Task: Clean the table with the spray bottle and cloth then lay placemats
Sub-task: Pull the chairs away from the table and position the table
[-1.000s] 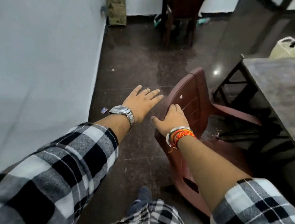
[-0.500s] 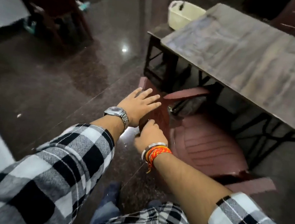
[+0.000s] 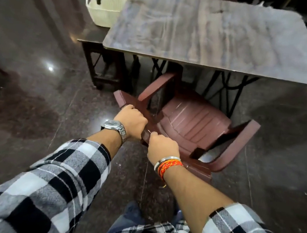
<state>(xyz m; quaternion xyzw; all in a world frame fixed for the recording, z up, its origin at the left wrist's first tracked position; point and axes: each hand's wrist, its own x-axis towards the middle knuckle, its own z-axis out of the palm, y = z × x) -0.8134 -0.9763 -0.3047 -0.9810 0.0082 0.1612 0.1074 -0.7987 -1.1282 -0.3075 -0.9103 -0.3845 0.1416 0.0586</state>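
Note:
A grey wood-grain table (image 3: 207, 32) stands ahead of me with nothing on its top. A maroon plastic chair (image 3: 192, 123) sits in front of it, its seat partly under the table edge. My left hand (image 3: 131, 122), with a steel watch on the wrist, is closed over the top of the chair's backrest. My right hand (image 3: 162, 147), with orange threads and a bangle, grips the same backrest edge just to the right. No spray bottle, cloth or placemats are in sight.
A cream basket (image 3: 104, 9) stands on a low dark bench (image 3: 98, 55) left of the table. Black metal legs (image 3: 223, 94) show under the table. Glossy dark floor (image 3: 34, 101) lies to the left and right.
My view has swung from the wall to the table. Both hands went from resting flat near the chair's backrest to closing on its top edge, and the chair now faces the table.

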